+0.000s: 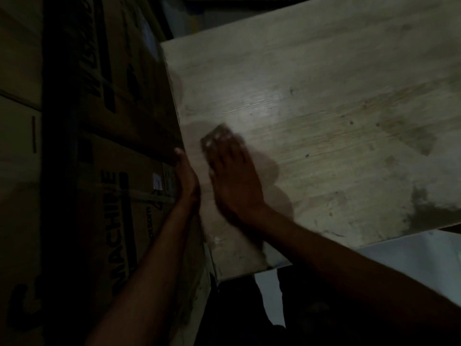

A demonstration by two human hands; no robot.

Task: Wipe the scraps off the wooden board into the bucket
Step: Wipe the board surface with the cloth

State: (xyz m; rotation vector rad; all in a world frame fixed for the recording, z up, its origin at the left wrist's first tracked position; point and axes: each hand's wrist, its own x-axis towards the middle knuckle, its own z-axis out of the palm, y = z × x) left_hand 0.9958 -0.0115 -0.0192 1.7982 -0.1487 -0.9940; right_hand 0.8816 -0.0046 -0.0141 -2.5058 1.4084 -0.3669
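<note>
The room is very dim. In front of me lies the wooden board (311, 116), a wide pale surface with fine grain, and a soft light shines on it just above my fingers. It has dark stains near its right edge and small specks spread over it. A few pale scraps (219, 239) lie close to the near left corner.

My right hand (232, 176) rests flat on the board near its left edge, fingers stretched forward and pressing on a small grey thing (215, 136), maybe a cloth; it is blurred, so I cannot tell what it is. This grip is wide and flat, not closed around anything.

My left hand (187, 176) stands on its side along the left edge of the board, open, with the palm toward the other hand.

To the left, touching the board's edge, stand big cardboard boxes (104, 171) with dark printed letters. I cannot see the bucket.
</note>
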